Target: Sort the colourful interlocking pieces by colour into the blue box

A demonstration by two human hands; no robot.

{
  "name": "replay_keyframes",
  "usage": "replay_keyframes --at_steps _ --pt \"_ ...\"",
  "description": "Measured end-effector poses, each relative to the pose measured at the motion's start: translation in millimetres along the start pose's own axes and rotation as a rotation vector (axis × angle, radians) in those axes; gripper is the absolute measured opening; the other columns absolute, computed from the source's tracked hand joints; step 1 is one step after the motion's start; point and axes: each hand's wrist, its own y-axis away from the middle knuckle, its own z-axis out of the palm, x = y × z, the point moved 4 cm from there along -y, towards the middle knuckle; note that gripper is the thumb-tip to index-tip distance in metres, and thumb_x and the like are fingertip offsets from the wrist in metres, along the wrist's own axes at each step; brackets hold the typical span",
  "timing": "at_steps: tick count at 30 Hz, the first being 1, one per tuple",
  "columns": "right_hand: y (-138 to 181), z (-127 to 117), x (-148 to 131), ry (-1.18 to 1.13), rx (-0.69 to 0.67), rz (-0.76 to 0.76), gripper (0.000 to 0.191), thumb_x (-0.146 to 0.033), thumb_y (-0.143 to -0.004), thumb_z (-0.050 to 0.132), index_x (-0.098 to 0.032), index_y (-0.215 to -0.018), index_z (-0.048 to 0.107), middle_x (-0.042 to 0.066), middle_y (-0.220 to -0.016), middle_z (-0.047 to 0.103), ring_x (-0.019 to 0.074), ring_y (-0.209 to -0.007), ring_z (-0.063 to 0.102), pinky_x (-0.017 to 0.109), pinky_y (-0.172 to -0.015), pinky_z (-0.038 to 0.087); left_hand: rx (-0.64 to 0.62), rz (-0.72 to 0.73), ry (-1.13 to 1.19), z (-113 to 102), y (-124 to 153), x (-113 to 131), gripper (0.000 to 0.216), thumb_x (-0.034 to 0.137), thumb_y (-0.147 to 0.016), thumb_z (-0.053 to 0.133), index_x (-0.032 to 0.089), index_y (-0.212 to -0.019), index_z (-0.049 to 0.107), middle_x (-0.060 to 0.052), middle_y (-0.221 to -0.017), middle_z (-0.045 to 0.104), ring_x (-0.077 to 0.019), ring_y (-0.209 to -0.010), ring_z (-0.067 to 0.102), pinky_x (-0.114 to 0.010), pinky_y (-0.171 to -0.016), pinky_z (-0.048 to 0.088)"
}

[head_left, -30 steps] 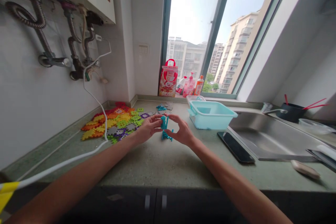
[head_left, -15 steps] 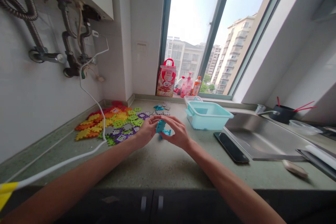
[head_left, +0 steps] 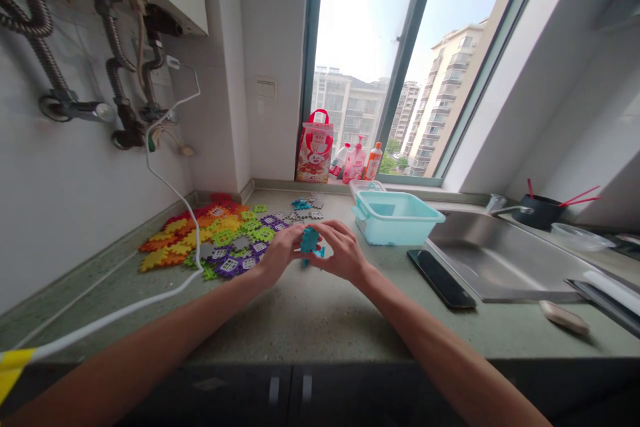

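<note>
Both hands meet over the middle of the counter around a blue toothed building piece (head_left: 309,239). My left hand (head_left: 283,248) closes on its left edge. From the right, my right hand (head_left: 343,250) grips the same piece between thumb and fingers. Another blue part shows just below and behind the fingers; whether it is joined to the held piece I cannot tell. Left of my hands lies a spread of interlocking building pieces (head_left: 230,237) in red, orange, yellow, green, purple and grey. A few blue pieces (head_left: 301,204) and some grey ones lie farther back.
A light-blue plastic tub (head_left: 399,219) stands to the right, by the steel sink (head_left: 485,260). A black phone (head_left: 442,279) lies before it. A white cable (head_left: 150,303) crosses the left side. Bottles (head_left: 355,163) and a red-and-white bag (head_left: 315,152) stand at the window.
The blue piece has turned so that more of its flat face shows between my hands. Both hands stay in nearly the same place; the view has shifted slightly.
</note>
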Motion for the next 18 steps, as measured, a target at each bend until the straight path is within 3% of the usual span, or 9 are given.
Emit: replay_keyframes --at_steps 2,5,9,15,18 --pt "1 -3 2 -0.001 0.047 -0.004 0.053 -0.031 -0.085 0.073 -0.027 -0.137 0.064 0.009 -0.117 0.077 0.0276 -0.106 0.07 0.044 -0.096 0.057 -0.087 0.005 0.002 0 0 6 0.048 0.06 -0.084 0.074 0.016 -0.101 0.078 -0.012 -0.1 0.078 -0.0274 -0.091 0.075 -0.035 -0.076 0.06" --pt "1 -4 1 -0.031 0.043 -0.022 0.056 -0.03 -0.082 0.074 -0.026 -0.137 0.063 0.009 -0.114 0.077 0.0268 -0.102 0.071 0.043 -0.094 0.057 -0.232 0.001 -0.163 -3 0 14 0.046 0.053 -0.079 0.083 0.014 -0.102 0.081 -0.014 -0.104 0.079 -0.0268 -0.093 0.074 -0.032 -0.079 0.058" --pt "0 -2 -4 -0.063 0.012 -0.045 0.059 -0.028 -0.079 0.074 -0.027 -0.136 0.062 0.008 -0.114 0.076 0.027 -0.102 0.071 0.044 -0.093 0.056 -0.325 -0.087 -0.233 -10 0 14 0.05 0.052 -0.073 0.089 0.013 -0.105 0.082 -0.015 -0.102 0.079 -0.0252 -0.088 0.074 -0.03 -0.075 0.057" --pt "-5 -6 -12 -0.055 0.047 -0.074 0.071 -0.029 -0.086 0.075 -0.028 -0.152 0.049 0.012 -0.132 0.071 0.0287 -0.116 0.068 0.045 -0.1 0.056 -0.226 -0.036 -0.195 -11 -3 16 0.052 0.049 -0.069 0.093 0.013 -0.103 0.082 -0.013 -0.096 0.078 -0.0235 -0.082 0.074 -0.031 -0.074 0.059" --pt "-8 -7 -15 -0.048 0.037 -0.128 0.065 -0.026 -0.088 0.074 -0.029 -0.149 0.052 0.01 -0.126 0.074 0.027 -0.112 0.07 0.044 -0.098 0.056 -0.197 -0.016 -0.258 -8 -2 18 0.052 0.052 -0.07 0.092 0.013 -0.102 0.081 -0.011 -0.093 0.077 -0.0223 -0.08 0.073 -0.032 -0.075 0.06"
